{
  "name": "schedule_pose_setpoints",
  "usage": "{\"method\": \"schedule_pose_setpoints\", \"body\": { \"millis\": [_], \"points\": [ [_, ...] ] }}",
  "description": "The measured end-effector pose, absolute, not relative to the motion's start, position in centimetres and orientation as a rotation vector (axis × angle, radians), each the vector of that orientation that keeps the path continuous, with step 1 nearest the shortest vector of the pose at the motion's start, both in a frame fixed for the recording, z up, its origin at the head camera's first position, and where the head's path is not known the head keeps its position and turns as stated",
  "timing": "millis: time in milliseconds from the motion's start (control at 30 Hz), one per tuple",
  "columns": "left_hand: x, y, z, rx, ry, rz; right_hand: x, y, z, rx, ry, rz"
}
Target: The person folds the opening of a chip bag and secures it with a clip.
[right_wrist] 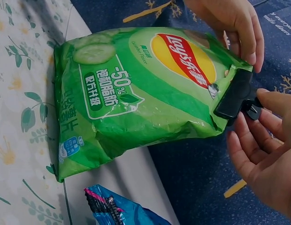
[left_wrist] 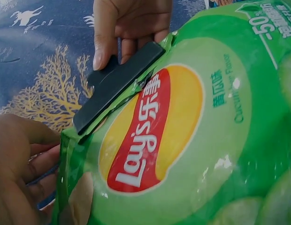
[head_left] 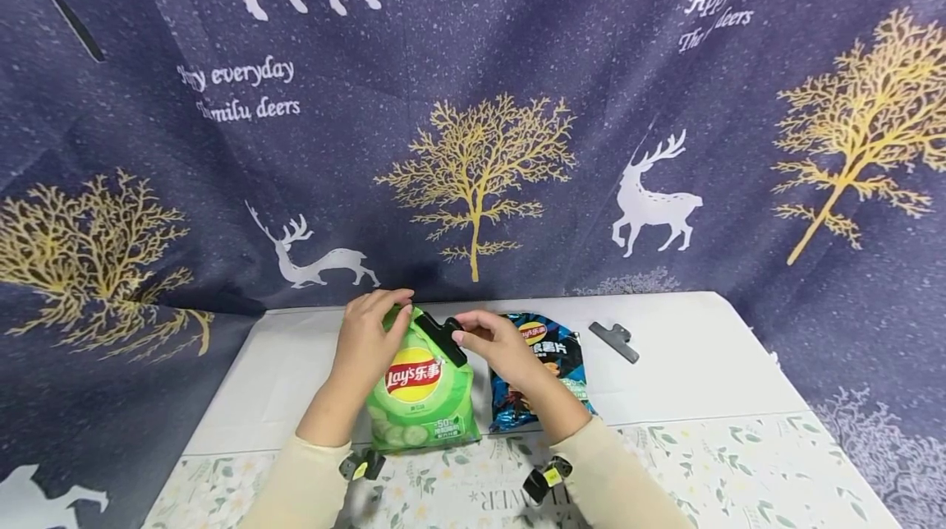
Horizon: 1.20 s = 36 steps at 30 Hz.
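Observation:
A green Lay's chip bag (head_left: 421,397) stands upright on the table, with a black bag clip (head_left: 442,338) across its folded top edge. My right hand (head_left: 506,344) pinches the clip's lever between thumb and fingers, seen closely in the right wrist view. At the top left corner of the bag is my left hand (head_left: 369,336), its fingers and thumb holding the bag's edge beside the clip. In the left wrist view the clip (left_wrist: 118,86) lies along the bag's top, just above the Lay's logo.
A blue-black Lay's bag (head_left: 543,365) lies to the right, partly behind my right forearm. Farther right, a second black clip (head_left: 615,341) rests on the white part of the table (head_left: 680,381). A floral cloth (head_left: 709,463) covers the near side; a dark blue curtain (head_left: 473,44) hangs behind.

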<state>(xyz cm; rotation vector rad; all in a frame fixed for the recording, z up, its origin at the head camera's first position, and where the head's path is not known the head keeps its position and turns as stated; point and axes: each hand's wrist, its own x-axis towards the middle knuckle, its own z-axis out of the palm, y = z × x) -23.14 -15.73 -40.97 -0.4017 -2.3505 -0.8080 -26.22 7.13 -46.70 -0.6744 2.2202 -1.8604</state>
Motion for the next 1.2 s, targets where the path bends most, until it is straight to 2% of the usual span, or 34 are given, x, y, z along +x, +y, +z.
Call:
{"method": "schedule_pose_setpoints", "body": {
  "millis": [633,1200],
  "points": [
    [-22.5,-18.4,-42.5,-0.130,-2.243,-0.996,-26.1,6.9,-46.9,-0.614,2.255,-1.853],
    [-21.8,-18.1,-46.3,0.042,-2.181,-1.322,-25.7,6.5,-47.4,-0.570,2.169,-1.969]
  ]
}}
